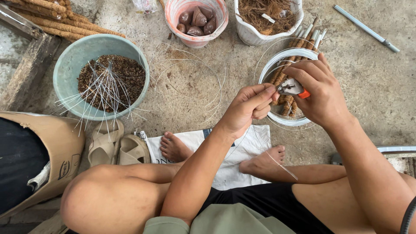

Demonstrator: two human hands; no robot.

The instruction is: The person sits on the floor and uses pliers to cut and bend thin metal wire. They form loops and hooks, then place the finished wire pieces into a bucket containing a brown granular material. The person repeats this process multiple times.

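Note:
My right hand (318, 93) grips small pliers with an orange handle (294, 89), their jaws pointing left. My left hand (249, 108) pinches a thin wire (281, 164) right at the plier jaws; the wire trails down over my ankle. Both hands hover above a coil of white wire (277, 65) that rings a bundle of coir-wrapped sticks (299, 47) on the concrete floor. I sit cross-legged with bare feet on a white sack (247, 147).
A teal bowl (69, 65) at left holds dark fibre and several cut wires. A pink bucket of brown pods (197, 19) and a white pot of fibre (268, 15) stand at the back. Sandals (115, 147), a cardboard box (56, 138) and coir sticks (60, 21) lie left.

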